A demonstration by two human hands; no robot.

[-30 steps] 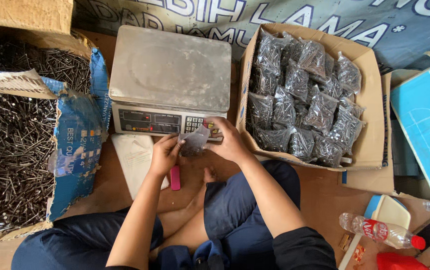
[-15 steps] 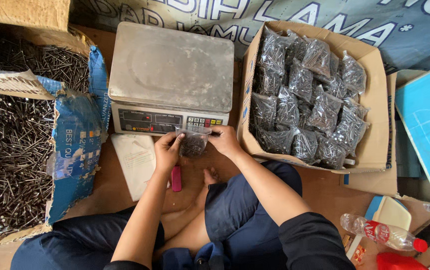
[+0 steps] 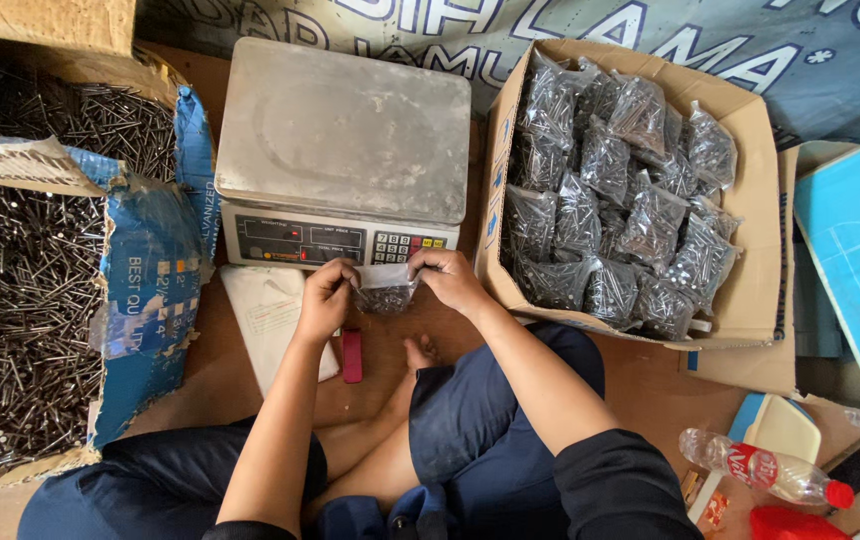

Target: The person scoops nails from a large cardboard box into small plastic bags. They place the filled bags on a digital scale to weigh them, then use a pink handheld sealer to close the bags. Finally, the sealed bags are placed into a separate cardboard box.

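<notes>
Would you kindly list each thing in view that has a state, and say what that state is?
Small bag of nails: held at its top by both hands, off the scale.
Left hand: closed on the bag's left side.
Right hand: closed on the bag's right side.
Scale: platform bare.
Cardboard box: open, holds many filled bags.
Blue sack: torn open, loose nails inside.
Plastic bottle: lying down, capped.

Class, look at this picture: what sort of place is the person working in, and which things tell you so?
Probably a small hardware packing spot on the floor: loose nails in bulk, a weighing scale, and a cardboard box of bagged nails. Both hands hold a small bag.
</notes>
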